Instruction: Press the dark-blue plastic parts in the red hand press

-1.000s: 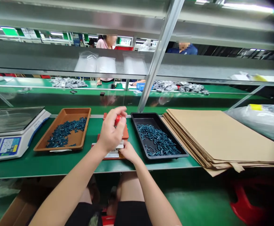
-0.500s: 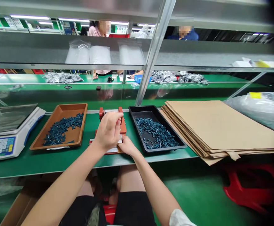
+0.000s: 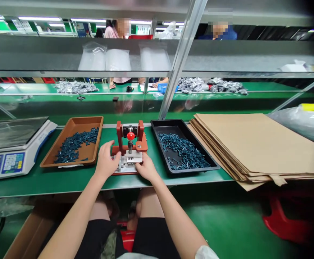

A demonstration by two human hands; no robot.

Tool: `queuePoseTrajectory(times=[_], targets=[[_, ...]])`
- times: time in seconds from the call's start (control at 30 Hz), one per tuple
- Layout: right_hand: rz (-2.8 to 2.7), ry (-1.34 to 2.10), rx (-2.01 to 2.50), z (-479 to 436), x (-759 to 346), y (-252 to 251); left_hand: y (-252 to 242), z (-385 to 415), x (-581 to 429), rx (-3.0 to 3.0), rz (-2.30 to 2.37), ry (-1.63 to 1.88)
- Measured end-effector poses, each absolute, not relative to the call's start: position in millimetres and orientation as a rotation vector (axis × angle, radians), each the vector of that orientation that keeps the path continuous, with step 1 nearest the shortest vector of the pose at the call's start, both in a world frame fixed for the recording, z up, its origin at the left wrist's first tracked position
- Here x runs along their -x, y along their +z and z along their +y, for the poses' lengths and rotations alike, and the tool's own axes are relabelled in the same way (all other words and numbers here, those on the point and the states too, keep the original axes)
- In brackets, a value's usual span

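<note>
Item: red hand-press fixture (image 3: pixel 130 126) | Pose: upright, on green bench (image 3: pixel 38 183), between brown tray (image 3: pixel 77 120) and black tray (image 3: pixel 167 122) | Parts: twin red posts (image 3: pixel 118 131), red ball knob (image 3: pixel 130 136) atop steel plunger (image 3: pixel 130 146), white slide block (image 3: pixel 130 158) on metal base plate (image 3: pixel 124 166) | State: plunger directly above block, knob centred between posts

On the workbench (image 3: pixel 73 183), a hand press (image 3: pixel 130 144) stands at the middle, with the left hand (image 3: pixel 107 162) and right hand (image 3: pixel 146 167) on its base. Just left of it lies a tray (image 3: pixel 85 118) of small parts (image 3: pixel 77 144), and beyond that tray, at the far left, a digital scale (image 3: pixel 13 160). Just right of the press sits a second tray (image 3: pixel 167 122) of similar parts (image 3: pixel 182 153), then a stack of cardboard sheets (image 3: pixel 254 147).
</note>
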State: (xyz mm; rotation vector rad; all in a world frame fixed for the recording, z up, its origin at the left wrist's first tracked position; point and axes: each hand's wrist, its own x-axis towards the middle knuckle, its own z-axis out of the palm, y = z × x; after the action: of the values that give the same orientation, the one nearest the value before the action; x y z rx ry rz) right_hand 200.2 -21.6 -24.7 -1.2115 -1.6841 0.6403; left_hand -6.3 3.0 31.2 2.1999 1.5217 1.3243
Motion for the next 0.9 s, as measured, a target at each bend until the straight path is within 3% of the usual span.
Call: queuePoseTrajectory(times=[0.07, 0.17, 0.43, 0.7, 0.77, 0.9], targets=[[-1.678, 0.607, 1.164, -22, -202, -25, 6, 3, 16, -2.189, 1.591, 0.985], [-1.687, 0.554, 1.088, -23, -203, -24, -10, 8, 19, -2.054, 1.639, 0.85], [-1.626, 0.615, 1.317, -21, -190, -32, -21, 13, 28, -1.141, 1.235, 1.474], [-1.597, 0.536, 1.338, -19, -183, -26, -33, -50, 20, -1.327, 1.458, 1.688], [-1.576, 0.443, 1.343, -30, -181, -23, -35, -82, 17, -1.337, 1.51, 1.67], [-1.665, 0.397, 1.298, -81, -158, -23, -38, -133, 4, -0.899, 1.193, 1.238]])
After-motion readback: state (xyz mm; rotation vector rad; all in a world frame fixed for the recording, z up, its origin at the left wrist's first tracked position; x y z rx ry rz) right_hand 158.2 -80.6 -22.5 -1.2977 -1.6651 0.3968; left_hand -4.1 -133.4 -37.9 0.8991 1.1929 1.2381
